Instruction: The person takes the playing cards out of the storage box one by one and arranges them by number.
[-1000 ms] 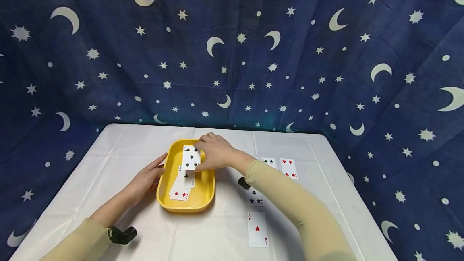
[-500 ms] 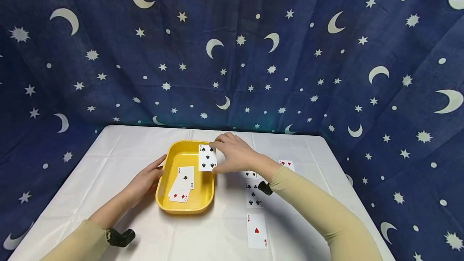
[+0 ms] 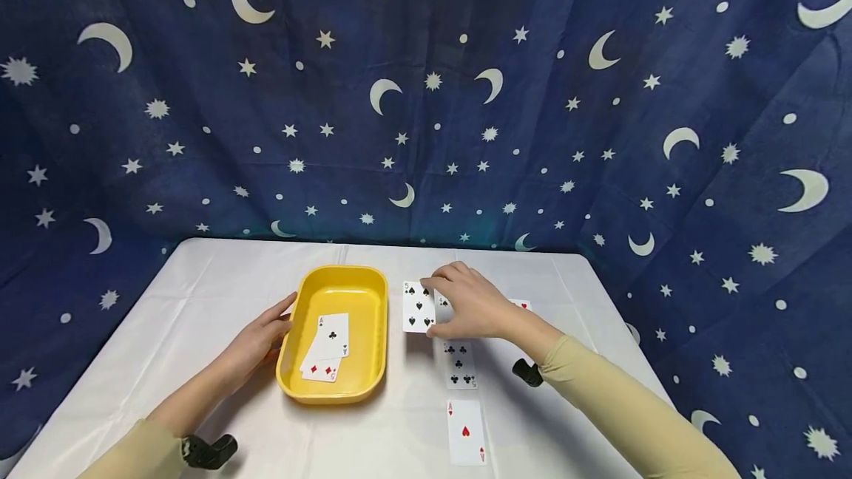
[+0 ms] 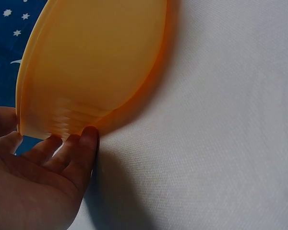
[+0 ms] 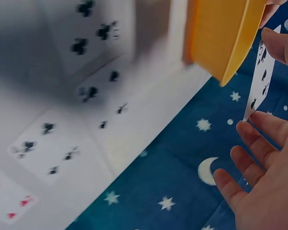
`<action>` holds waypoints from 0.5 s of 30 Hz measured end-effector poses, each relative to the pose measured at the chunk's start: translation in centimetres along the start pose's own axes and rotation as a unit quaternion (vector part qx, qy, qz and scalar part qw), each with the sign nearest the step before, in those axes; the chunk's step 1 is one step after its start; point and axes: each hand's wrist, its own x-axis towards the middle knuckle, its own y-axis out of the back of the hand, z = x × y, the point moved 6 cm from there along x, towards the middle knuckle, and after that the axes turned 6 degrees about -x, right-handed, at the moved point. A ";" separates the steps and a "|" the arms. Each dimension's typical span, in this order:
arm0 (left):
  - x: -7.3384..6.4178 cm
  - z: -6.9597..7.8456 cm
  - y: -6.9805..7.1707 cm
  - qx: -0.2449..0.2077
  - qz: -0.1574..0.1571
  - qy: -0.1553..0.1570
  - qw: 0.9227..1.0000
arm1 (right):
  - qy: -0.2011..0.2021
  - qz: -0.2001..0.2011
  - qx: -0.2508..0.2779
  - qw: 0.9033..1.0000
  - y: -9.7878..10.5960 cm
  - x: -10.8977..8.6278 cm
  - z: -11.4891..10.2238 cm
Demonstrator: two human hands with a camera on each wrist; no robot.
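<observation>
- The right hand (image 3: 469, 307) pinched the five of spades (image 3: 418, 309) near its right-hand corners, thumb at the lower edge and a finger at the upper, the face showing its pips.
- That card was off the tabletop (image 3: 399, 442), between the yellow tray (image 3: 359, 346) and the laid-out cards.
- The left hand (image 3: 262, 335) had its fingers extended, tips resting against the outside of the tray's left wall.
- Inside the tray, the ace of clubs (image 3: 332, 350) overlapped the five of diamonds (image 3: 319, 370).
- Nearer the person lay the ace of hearts (image 3: 466, 443), with the five of clubs (image 3: 459, 372) just beyond it.
- A hearts card (image 3: 521, 304) lay mostly hidden behind the right hand.
</observation>
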 end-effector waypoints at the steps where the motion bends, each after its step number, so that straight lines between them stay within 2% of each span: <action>1: -0.1 -0.1 0.0 0.004 0.001 0.003 1.000 | -0.001 0.002 0.002 1.000 -0.1 -0.6 0.2; 6: -0.4 -0.7 0.1 0.015 0.008 0.008 1.000 | -0.018 0.003 0.010 1.000 -1.2 -3.8 1.6; 15: 0.1 -0.2 -0.1 0.016 0.012 -0.006 1.000 | -0.066 -0.005 0.013 0.998 -2.3 -8.3 4.4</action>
